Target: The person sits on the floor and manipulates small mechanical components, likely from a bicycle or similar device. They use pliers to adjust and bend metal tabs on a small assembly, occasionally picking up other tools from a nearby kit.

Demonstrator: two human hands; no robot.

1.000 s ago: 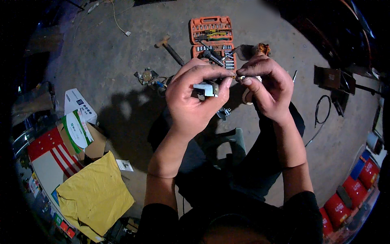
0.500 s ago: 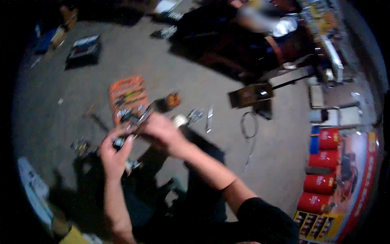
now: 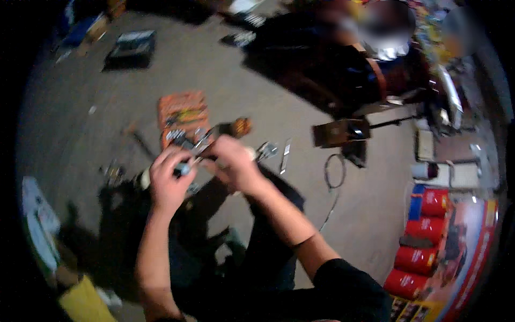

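Above the floor my two hands are close together, almost touching. My left hand (image 3: 170, 181) is closed around a small dark piece with a pale blue end (image 3: 183, 170). Fingers of my right hand (image 3: 236, 165) are wrapped round a shiny metal tool (image 3: 201, 140) that points up and left; blur hides its exact kind. A thin bit between the fingertips of both hands is too small to name. Just beyond them lies an open orange tool case (image 3: 183, 100) with yellow-handled and metal tools in it, partly covered by the hands.
Left of the case lies a hammer-like tool (image 3: 140, 144). An orange round object (image 3: 241, 126), a metal strip (image 3: 285, 155) and a cable loop (image 3: 335, 170) are to the right. Further right stand a brown box (image 3: 340, 133) and several red cylinders (image 3: 413, 260). A dark case (image 3: 130, 49) sits far left.
The whole view has shifted, so the floor things appear further right. My hands stay together with their grips much the same; the right hand's fingers have turned slightly.
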